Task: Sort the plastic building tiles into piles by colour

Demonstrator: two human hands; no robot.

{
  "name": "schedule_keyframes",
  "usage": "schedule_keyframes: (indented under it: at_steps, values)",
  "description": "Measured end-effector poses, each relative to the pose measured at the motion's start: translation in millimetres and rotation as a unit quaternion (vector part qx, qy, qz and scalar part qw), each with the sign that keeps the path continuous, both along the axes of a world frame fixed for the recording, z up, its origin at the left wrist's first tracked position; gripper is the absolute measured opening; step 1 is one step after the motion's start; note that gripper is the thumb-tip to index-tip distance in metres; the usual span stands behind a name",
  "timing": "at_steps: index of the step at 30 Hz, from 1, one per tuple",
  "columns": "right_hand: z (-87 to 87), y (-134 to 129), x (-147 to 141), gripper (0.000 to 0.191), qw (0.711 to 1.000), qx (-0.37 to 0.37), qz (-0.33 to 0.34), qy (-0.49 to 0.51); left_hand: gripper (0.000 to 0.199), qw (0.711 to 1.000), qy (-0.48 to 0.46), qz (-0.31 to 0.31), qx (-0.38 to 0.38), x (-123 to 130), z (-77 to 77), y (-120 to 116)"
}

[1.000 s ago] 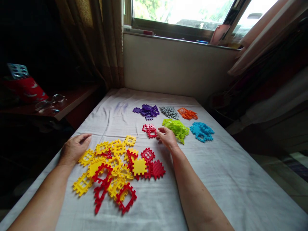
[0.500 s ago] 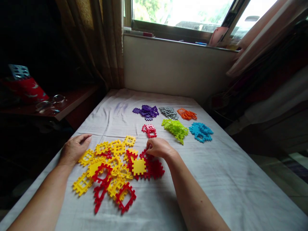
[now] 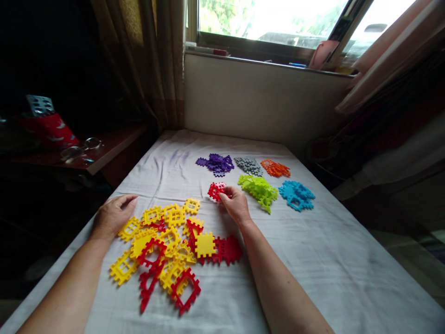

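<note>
At the middle of the sheet (image 3: 306, 269), the right hand (image 3: 236, 204) is at a small red pile (image 3: 214, 191), thumb and forefinger pinched narrow on a red piece at its near right edge; how many pieces are in the grip cannot be told. The left hand (image 3: 113, 214) rests on the sheet beside the yellow pieces (image 3: 142, 241), fingers loosely bent, grip slack and holding nothing.

Red frames (image 3: 186, 291) lie among and over the yellow pieces, in front of and between the forearms. A yellow square (image 3: 205, 245) overlaps red plates (image 3: 231, 250) on the right side of this spread. Beyond the hands, sorted by colour: purple pile (image 3: 216, 163), grey pile (image 3: 249, 166), orange pile (image 3: 275, 168); nearer, green pile (image 3: 259, 190) and blue pile (image 3: 297, 195). Glasses (image 3: 81, 149) sit on the side table (image 3: 111, 144).
</note>
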State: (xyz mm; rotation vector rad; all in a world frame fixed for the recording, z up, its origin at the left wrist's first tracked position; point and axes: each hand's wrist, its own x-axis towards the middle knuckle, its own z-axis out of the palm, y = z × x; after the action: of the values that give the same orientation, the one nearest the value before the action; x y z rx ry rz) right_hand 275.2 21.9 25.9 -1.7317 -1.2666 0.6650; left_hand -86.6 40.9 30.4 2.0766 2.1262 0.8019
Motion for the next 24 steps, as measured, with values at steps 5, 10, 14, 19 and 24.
schedule_keyframes:
  at_steps: [5, 10, 14, 19, 24]
  values:
    - [-2.8, -0.4, 4.3, 0.025, 1.0, -0.003, 0.0, 0.003, 0.041, 1.0, 0.002, 0.002, -0.012, -0.6, -2.1, 0.7]
    - [10.5, -5.0, 4.2, 0.022, 0.999, 0.009, 0.006, -0.05, 0.04, 1.0, -0.002, 0.006, -0.015, 0.8, -1.1, -0.3]
    - [35.0, -20.3, -10.1, 0.015, 0.984, -0.052, 0.121, -0.118, 0.04, 1.0, -0.003, 0.001, -0.009, 1.2, -1.6, -1.2]
    - [59.1, -49.8, -48.3, 0.029, 0.919, -0.133, 0.252, -0.272, 0.042, 1.0, -0.002, -0.002, -0.011, 0.3, -3.1, -1.0]
    - [53.8, -59.8, -71.3, 0.03, 0.892, -0.125, 0.258, -0.349, 0.042, 1.0, -0.002, -0.006, -0.002, -0.7, -4.5, 0.0]
